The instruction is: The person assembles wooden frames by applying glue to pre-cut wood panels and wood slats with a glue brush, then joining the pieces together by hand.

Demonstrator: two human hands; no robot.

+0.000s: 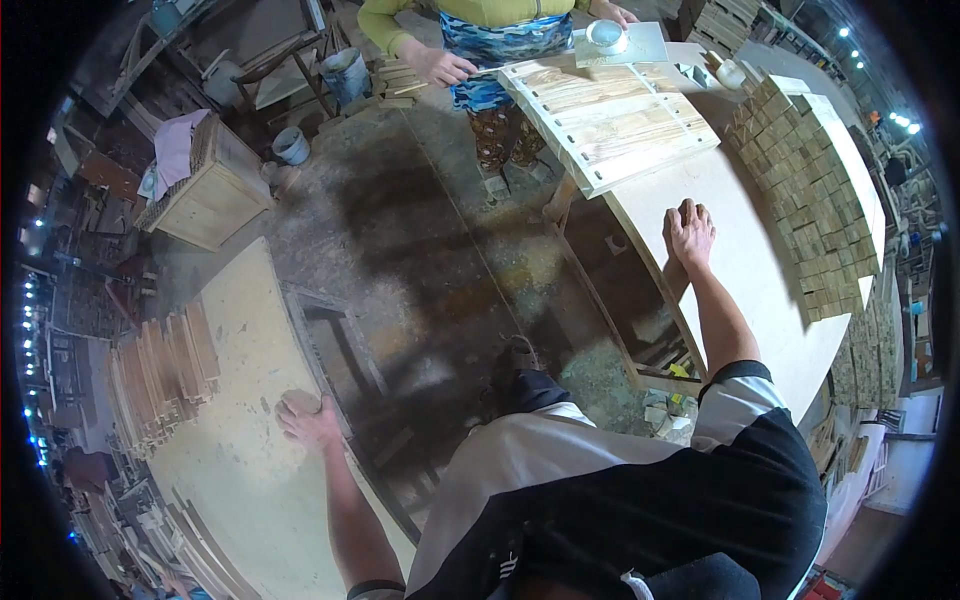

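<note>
My left hand (308,418) rests on the pale tabletop (235,480) at the left, near its inner edge. Its fingers lie apart on the surface and it holds nothing. On the right, my right hand (690,235) leans on a light wooden board top (745,235) close to its edge. The fingers are slightly bent and apart, with no object seen in them. Just beyond it lies a slatted wooden panel (610,115) with dark slots along its sides. Thin brown wood strips (165,370) are stacked beyond my left hand.
A co-worker (505,35) in a green top stands at the far end of the panel, holding a metal container (607,38) on a flat plate. Many small wood blocks (805,190) are stacked at right. A wooden cabinet (215,190) and buckets (290,146) stand at far left.
</note>
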